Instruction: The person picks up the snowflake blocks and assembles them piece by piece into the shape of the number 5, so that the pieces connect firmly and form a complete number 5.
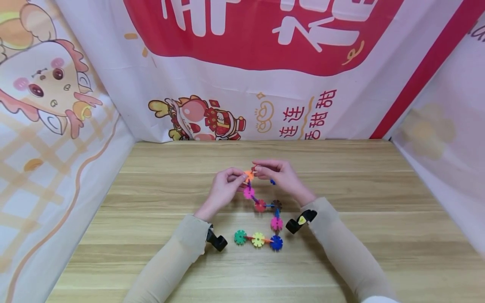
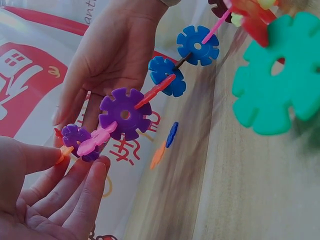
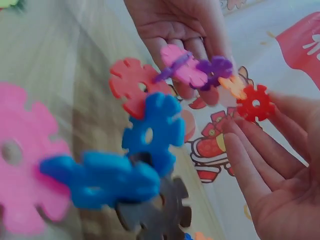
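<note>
A zigzag chain of notched, flower-shaped plastic discs runs over the table, with a green disc (image 1: 240,237), a yellow disc (image 1: 258,239) and a dark blue disc (image 1: 276,243) at its near end. My left hand (image 1: 223,189) pinches the orange disc (image 1: 248,176) at the far end, beside a purple disc (image 2: 76,142). Thumb and fingers of my right hand (image 1: 282,176) pinch a red disc (image 3: 255,103), which touches the orange disc's edge. Whether the two are fully slotted together, I cannot tell. Pink, red and brown discs stand along the middle of the chain.
A blue disc (image 2: 172,135) and an orange disc (image 2: 158,156) lie together on the wooden table (image 1: 341,168), beyond the chain and under my right hand. Printed cloth (image 1: 242,50) hangs along the table's back edge and both sides.
</note>
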Motion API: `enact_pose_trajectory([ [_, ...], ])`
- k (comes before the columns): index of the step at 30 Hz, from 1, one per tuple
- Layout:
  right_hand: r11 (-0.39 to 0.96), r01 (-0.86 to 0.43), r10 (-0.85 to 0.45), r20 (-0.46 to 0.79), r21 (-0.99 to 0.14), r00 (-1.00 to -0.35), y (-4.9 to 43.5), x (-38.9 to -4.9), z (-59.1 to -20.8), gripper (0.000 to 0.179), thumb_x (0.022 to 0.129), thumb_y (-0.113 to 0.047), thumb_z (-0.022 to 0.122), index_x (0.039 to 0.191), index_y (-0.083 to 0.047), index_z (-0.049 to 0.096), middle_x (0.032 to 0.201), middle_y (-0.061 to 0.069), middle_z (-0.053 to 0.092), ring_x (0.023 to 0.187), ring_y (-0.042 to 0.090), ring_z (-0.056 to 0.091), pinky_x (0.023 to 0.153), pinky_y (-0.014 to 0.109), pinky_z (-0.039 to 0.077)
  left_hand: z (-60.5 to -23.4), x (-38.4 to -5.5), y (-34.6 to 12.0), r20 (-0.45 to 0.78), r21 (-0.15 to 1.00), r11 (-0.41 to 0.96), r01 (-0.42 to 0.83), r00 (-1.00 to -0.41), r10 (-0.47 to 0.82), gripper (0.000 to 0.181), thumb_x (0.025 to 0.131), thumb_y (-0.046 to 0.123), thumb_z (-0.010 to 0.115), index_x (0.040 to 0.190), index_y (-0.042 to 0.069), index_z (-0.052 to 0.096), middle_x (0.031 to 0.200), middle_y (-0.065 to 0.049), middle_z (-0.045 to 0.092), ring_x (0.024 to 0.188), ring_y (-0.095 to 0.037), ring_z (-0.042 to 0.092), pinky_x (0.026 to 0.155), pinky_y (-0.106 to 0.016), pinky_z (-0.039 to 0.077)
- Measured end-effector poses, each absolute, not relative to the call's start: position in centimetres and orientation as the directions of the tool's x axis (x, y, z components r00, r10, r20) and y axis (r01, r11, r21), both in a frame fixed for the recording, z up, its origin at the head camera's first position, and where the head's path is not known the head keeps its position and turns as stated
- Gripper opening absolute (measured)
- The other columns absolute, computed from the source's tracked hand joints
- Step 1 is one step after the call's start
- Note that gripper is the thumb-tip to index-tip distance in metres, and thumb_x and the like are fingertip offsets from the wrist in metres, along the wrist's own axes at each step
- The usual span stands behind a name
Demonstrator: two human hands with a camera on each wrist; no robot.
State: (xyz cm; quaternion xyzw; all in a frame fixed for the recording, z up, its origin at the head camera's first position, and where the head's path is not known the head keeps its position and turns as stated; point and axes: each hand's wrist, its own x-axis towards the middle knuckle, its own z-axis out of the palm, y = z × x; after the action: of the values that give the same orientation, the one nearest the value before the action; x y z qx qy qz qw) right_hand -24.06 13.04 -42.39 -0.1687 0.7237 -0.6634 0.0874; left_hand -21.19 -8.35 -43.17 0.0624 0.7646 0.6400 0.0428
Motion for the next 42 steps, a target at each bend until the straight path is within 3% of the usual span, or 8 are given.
enact_pose_trajectory([
  [9,0.027,-0.146,-0.263,0.134,-0.989,-0.956,12.2,-23.6,-42.9,0.027,0.101,-0.011,0.066,0.126,0.001,0.069,0.117,0.016,0.072,0.102,0.028,0.071,0.087,0.036,0.058,-43.2,-21.1,-8.0,0.014,0.983,0.177,0.036,-0.992,0.123,0.009,0.1,0.012,0.067,0.103,0.004,0.069,0.094,-0.008,0.073,0.079,-0.023,0.072,0.075,-0.034,0.061],
  [23,0.007,-0.15,-0.247,0.144,-0.989,-0.958,11.8,-23.3,-43.3,0.028,0.1,-0.012,0.068,0.123,0.003,0.07,0.115,0.018,0.072,0.101,0.031,0.071,0.086,0.036,0.058,-43.5,-21.1,-7.9,0.072,0.985,0.145,0.088,-0.992,0.108,0.008,0.098,0.007,0.069,0.1,-0.001,0.069,0.093,-0.013,0.073,0.078,-0.026,0.073,0.071,-0.033,0.061],
  [32,0.048,-0.152,-0.277,0.133,-0.987,-0.952,12.8,-23.9,-43.1,0.035,0.101,-0.014,0.066,0.133,0.001,0.064,0.12,0.019,0.07,0.104,0.029,0.071,0.093,0.047,0.055,-43.5,-21.3,-8.0,0.042,0.986,0.153,0.061,-0.992,0.121,0.009,0.1,0.01,0.067,0.102,0.001,0.069,0.093,-0.01,0.073,0.078,-0.024,0.073,0.074,-0.035,0.061],
  [42,0.372,-0.095,-0.198,0.021,-0.923,-0.98,16.7,-25.5,-43.5,0.045,0.093,-0.036,0.076,0.128,-0.008,0.069,0.118,0.004,0.071,0.108,0.021,0.066,0.097,0.041,0.052,-43.5,-21.3,-8.3,0.028,0.989,0.137,0.047,-0.991,0.134,0.01,0.1,0.01,0.067,0.105,0.001,0.068,0.096,-0.012,0.072,0.08,-0.025,0.073,0.075,-0.035,0.061],
])
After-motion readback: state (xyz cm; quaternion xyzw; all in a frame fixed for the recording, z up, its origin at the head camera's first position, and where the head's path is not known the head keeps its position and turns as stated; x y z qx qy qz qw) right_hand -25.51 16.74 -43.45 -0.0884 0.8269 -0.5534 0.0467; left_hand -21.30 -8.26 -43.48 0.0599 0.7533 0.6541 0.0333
